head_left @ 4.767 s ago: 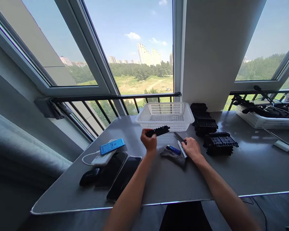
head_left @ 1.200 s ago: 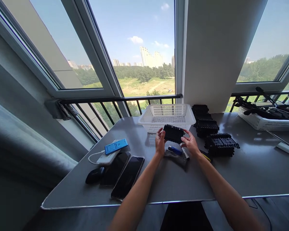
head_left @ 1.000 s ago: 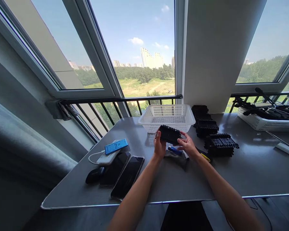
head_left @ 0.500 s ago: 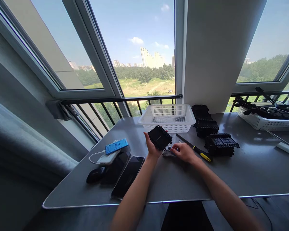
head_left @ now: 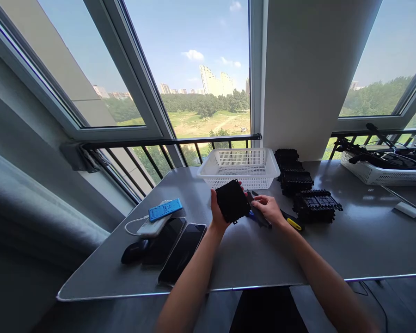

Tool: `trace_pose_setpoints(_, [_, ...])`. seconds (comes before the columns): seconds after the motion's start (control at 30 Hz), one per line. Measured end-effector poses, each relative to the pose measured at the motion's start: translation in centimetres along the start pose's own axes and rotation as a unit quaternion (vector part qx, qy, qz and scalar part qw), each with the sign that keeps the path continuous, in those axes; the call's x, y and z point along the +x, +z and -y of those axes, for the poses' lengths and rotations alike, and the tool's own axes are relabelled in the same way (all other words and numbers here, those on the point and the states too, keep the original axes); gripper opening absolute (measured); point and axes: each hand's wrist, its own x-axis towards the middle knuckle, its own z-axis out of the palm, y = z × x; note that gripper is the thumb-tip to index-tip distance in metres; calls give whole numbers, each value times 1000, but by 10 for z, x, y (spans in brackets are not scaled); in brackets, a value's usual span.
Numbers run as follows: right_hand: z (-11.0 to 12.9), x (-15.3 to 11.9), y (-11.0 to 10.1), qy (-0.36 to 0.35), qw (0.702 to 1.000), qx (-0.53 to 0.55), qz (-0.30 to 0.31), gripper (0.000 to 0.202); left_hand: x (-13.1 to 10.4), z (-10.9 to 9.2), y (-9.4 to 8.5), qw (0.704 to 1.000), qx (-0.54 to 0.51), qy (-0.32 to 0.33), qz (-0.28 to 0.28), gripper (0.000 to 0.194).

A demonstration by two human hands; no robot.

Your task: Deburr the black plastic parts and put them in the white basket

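Black plastic panel (head_left: 233, 202), head view: gripped in left hand (head_left: 218, 213) on near side of white basket (head_left: 214, 181), freshly turned, toothed edge now hidden. Right hand (head_left: 269, 209) newly pinches dark grey cloth (head_left: 261, 216) just right of panel; both hands occupied, plain face apparently within cloth's reach.

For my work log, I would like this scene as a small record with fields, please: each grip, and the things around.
Left grip: holds a black square part, broad face showing
Right grip: pinches a dark grey cloth-like piece
By right wrist: yellow-and-black handle
Behind both: white basket
Right of basket: stacked black parts
Left side of table: blue-screened phone, black mouse
Unclear: blue object, mostly hidden
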Motion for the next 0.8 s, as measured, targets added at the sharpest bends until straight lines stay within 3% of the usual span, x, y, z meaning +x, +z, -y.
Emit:
trace_pose_setpoints(0.2, [5,-1,2,66,988,137,24,39,1,5,0,998,14,-42,44,78])
trace_pose_setpoints(0.47, [17,-5,-2,28,971,208,110,49,5,1,-2,998,1,-55,25,77])
trace_pose_setpoints(0.8, [22,-6,-2,-10,986,162,42,45,8,0,-6,998,15,-53,12,73])
